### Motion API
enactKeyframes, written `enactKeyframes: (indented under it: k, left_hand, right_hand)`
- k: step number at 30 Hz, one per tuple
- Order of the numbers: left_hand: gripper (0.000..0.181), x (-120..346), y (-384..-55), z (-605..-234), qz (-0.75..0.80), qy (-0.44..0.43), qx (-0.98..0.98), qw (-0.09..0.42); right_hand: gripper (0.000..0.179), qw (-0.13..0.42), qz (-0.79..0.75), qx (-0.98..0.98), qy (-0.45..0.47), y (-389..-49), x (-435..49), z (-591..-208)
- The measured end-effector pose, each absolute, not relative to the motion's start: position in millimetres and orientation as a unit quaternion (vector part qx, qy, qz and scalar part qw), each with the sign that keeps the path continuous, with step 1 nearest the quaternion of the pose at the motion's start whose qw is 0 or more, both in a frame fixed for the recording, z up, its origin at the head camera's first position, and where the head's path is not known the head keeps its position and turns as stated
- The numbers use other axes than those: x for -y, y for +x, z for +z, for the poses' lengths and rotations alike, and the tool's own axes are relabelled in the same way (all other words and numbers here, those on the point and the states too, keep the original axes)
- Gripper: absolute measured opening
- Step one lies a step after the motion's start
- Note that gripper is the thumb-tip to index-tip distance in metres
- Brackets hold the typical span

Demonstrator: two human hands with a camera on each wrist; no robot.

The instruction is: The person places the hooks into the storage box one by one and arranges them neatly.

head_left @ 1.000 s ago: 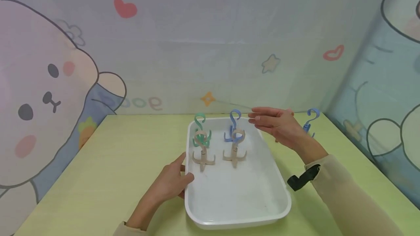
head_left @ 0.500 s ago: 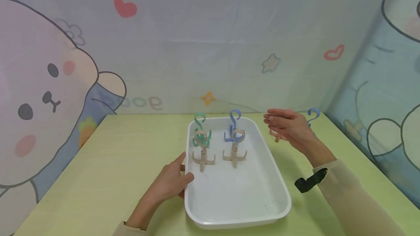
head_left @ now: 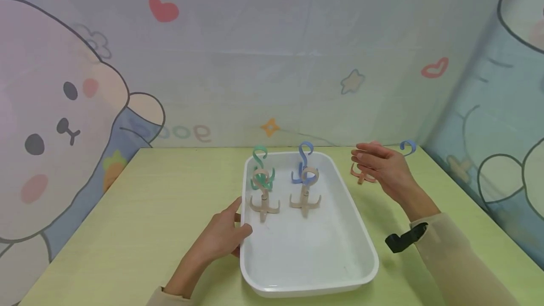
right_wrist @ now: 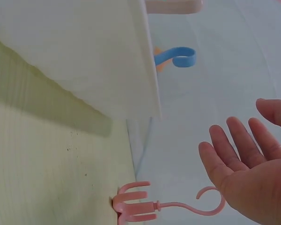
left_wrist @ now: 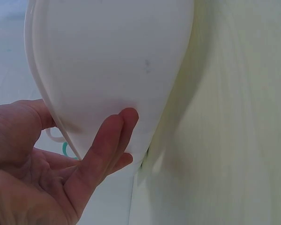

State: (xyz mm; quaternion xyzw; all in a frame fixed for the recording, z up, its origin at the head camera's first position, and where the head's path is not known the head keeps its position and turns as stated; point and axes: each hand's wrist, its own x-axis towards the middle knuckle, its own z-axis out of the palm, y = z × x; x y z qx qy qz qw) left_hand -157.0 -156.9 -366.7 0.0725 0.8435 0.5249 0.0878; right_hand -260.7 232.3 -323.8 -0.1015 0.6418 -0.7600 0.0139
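Observation:
My left hand [head_left: 223, 233] grips the left side of a white tray [head_left: 314, 254], thumb over the rim and fingers [left_wrist: 100, 150] against the outer wall. Inside the tray stand a green hanging hook [head_left: 262, 181], a blue one [head_left: 303, 174] and two beige ones [head_left: 264, 206], each with several upturned prongs and a curled top. My right hand [head_left: 388, 171] hovers to the right of the tray with nothing in it, fingers extended. Close by, a pink hanging hook [right_wrist: 133, 206] stands upright on the table, partly behind that hand in the head view.
Another blue hook [head_left: 408, 146] stands at the back right of the table, its lower part hidden by my right hand. The pale green table [head_left: 127, 230] ends at a cartoon-printed backdrop [head_left: 255, 70], which also runs along the right side.
My right hand has moved right, from above the tray's far right corner to beside the pink hook, uncovering part of that hook. My left hand and the tray have stayed in place.

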Motion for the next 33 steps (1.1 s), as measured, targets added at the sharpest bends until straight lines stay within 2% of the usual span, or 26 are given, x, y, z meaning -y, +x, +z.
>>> enactKeyframes:
  k: [19, 29, 33]
  left_hand:
    - [0.077, 157, -158, -368, 0.524, 0.072, -0.844, 0.089]
    - [0.076, 157, -157, -366, 0.522, 0.075, -0.845, 0.088]
    - [0.076, 157, -157, -366, 0.519, 0.074, -0.847, 0.088]
  right_hand:
    - [0.025, -0.031, -0.786, -0.612, -0.074, -265, -252, -335]
    - [0.037, -0.055, -0.774, -0.629, -0.033, -268, -260, -339]
    - [0.030, -0.056, -0.774, -0.630, -0.019, -269, -262, -341]
